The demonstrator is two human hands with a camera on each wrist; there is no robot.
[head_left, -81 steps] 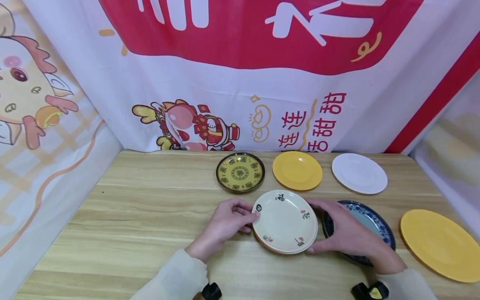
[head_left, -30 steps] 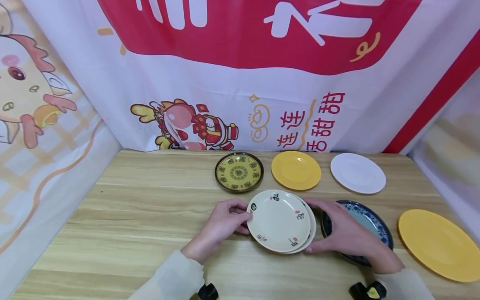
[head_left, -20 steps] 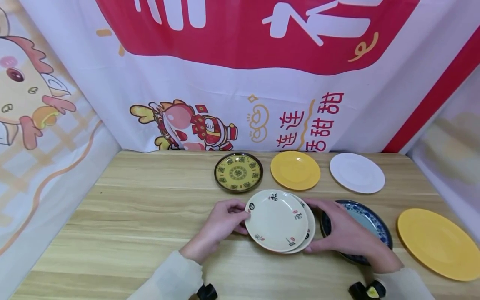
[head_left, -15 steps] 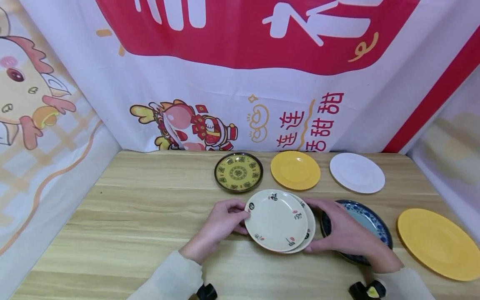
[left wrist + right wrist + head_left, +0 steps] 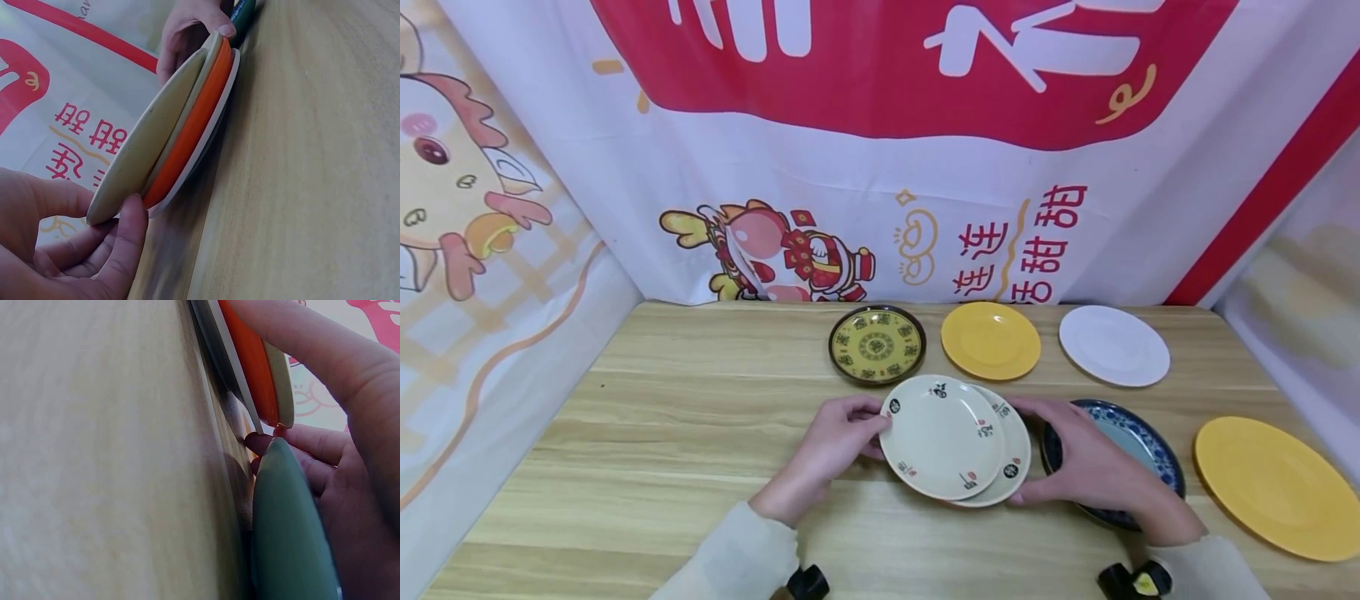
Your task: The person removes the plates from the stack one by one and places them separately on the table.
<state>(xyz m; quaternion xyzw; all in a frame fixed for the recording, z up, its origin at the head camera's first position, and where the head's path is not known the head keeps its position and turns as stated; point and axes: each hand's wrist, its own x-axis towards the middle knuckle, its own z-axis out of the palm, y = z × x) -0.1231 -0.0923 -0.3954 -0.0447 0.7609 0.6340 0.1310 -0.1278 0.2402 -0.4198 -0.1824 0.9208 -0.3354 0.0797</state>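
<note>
A cream plate with small black and red marks (image 5: 943, 437) lies on top of a stack, shifted left and tilted up. My left hand (image 5: 835, 442) pinches its left rim, thumb above and fingers beneath. Below it a second cream plate (image 5: 1017, 457) shows as a crescent on the right. In the left wrist view an orange plate (image 5: 197, 128) and a white plate (image 5: 232, 76) sit lower in the stack. My right hand (image 5: 1093, 462) holds the stack's right side between thumb and fingers. Its fingertips (image 5: 284, 432) are at the rims in the right wrist view.
Along the table's back stand a dark-rimmed patterned plate (image 5: 877, 345), a small yellow plate (image 5: 991, 340) and a white plate (image 5: 1114, 346). A blue-patterned plate (image 5: 1159, 446) lies partly under my right hand. A larger yellow plate (image 5: 1277, 487) is at the far right.
My left hand has drawn the top cream plate leftward off the stack, baring more of the second cream plate. The right hand has stayed at the stack's right side.
</note>
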